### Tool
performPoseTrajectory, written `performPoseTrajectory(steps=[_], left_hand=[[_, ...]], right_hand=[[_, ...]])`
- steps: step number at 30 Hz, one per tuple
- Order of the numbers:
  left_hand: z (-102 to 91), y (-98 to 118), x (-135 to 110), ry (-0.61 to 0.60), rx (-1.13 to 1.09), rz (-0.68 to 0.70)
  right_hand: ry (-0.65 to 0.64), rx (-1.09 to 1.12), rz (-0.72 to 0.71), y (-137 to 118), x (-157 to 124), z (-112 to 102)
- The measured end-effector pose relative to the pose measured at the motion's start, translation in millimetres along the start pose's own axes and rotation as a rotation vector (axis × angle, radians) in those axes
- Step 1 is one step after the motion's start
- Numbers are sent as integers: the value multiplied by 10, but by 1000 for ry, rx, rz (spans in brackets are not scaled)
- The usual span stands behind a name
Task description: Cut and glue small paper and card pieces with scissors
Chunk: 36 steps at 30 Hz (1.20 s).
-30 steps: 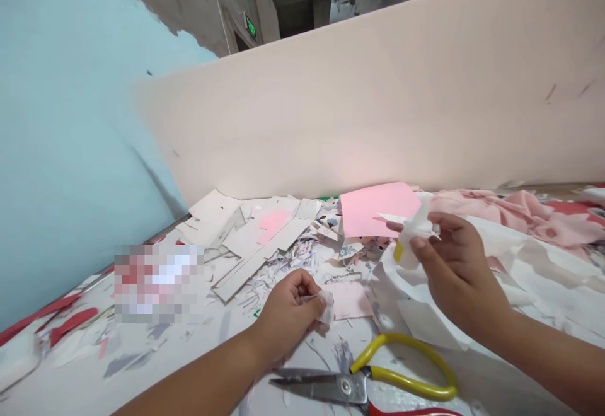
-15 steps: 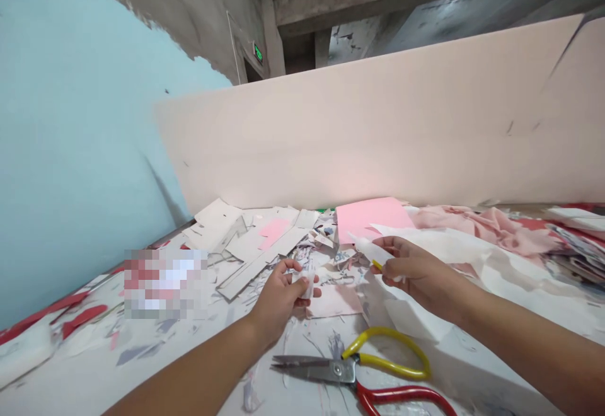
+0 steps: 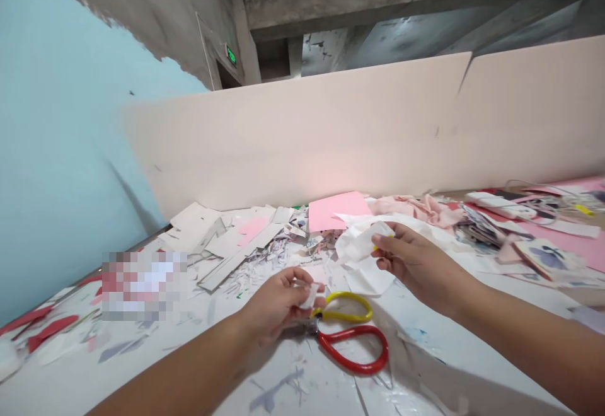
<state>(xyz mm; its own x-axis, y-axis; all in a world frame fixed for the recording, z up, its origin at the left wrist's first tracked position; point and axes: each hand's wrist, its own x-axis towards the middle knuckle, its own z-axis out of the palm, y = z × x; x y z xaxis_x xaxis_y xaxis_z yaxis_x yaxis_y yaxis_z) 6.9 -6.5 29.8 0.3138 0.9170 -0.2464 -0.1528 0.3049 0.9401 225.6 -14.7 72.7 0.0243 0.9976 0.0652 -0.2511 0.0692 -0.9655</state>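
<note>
Pinching one small white paper scrap [image 3: 309, 296], the left hand [image 3: 276, 306] sits just beside one pair of scissors [image 3: 359, 372]; the right hand [image 3: 416, 265] grips one crumpled white paper sheet [image 3: 359, 242].

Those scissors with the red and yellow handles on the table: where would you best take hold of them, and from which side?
I'd grip the red handle loop and yellow handle loop, coming from above on the near side. Both lie flat and free, while the blade end runs out of sight under the left hand.

A makeshift paper-craft workroom, bare concrete beams [image 3: 331, 0] overhead, a green exit sign [image 3: 230, 55], a blue wall [image 3: 61, 151], a worktable [image 3: 425, 353] littered with paper scraps [image 3: 255, 258], scissors [image 3: 378, 359]
</note>
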Motion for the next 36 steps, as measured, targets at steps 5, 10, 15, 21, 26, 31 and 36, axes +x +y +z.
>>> performPoseTrajectory(steps=[5,10,15,21,26,31,36], left_hand=[[359,-43,-280,-80,-25,-140],[492,-190,-304,-54,-107,-174],[499,-351,-210,-56,-176,-81],[461,-432,-160,-139,-202,15],[452,-444,-185,-148,-299,-14],[435,-416,-198,-144,-418,-54],[403,-362,-216,-322,-593,-113]], right_hand=[[117,146,-33,-62,-188,-19],[110,155,-87,-45,-362,82],[77,41,-171,55,-420,251],[-57,-72,-301,266,-384,347],[-73,-10,-308,391,-333,296],[-70,82,-191,465,-257,258],[-100,208,-76,508,-228,269]])
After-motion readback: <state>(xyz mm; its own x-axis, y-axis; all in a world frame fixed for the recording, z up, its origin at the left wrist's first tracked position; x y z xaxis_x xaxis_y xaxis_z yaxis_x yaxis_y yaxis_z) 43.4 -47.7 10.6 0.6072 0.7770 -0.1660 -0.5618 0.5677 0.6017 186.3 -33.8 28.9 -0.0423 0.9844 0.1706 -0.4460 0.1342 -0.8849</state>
